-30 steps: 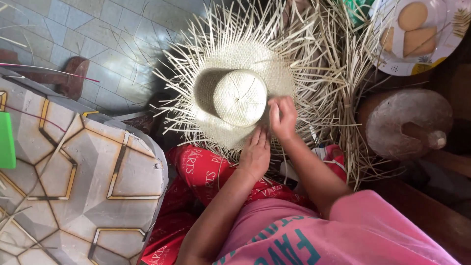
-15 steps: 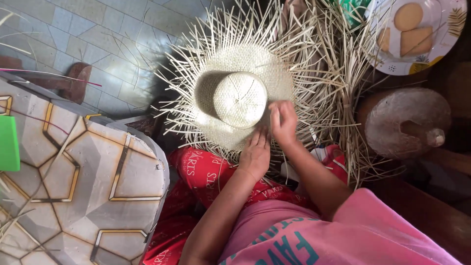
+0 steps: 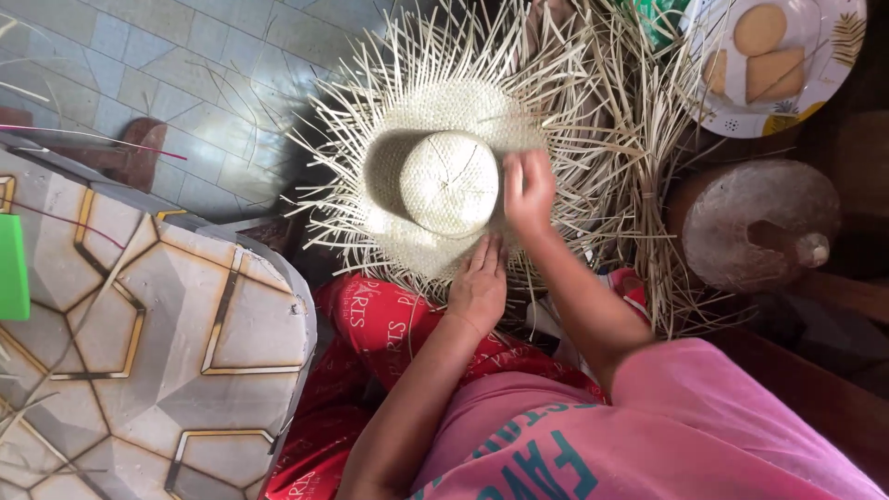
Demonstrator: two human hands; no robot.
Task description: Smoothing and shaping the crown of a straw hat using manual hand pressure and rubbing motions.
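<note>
A half-woven straw hat [image 3: 448, 181] lies crown up in my lap, with loose pale straw strips sticking out all around its brim. My left hand [image 3: 480, 282] lies flat on the near edge of the brim, fingers together, pressing it down. My right hand [image 3: 528, 190] is at the brim just right of the crown, its fingers pinched on a straw strip.
A patterned grey surface [image 3: 139, 324] fills the left side. A bundle of loose straw [image 3: 648, 157] lies to the right of the hat. A plate with biscuits [image 3: 773, 65] sits at top right, above a round wooden block [image 3: 755, 222]. Grey tiled floor [image 3: 185, 65] lies beyond.
My right hand has moved up along the brim, away from me. My left hand stays pressed on the near brim.
</note>
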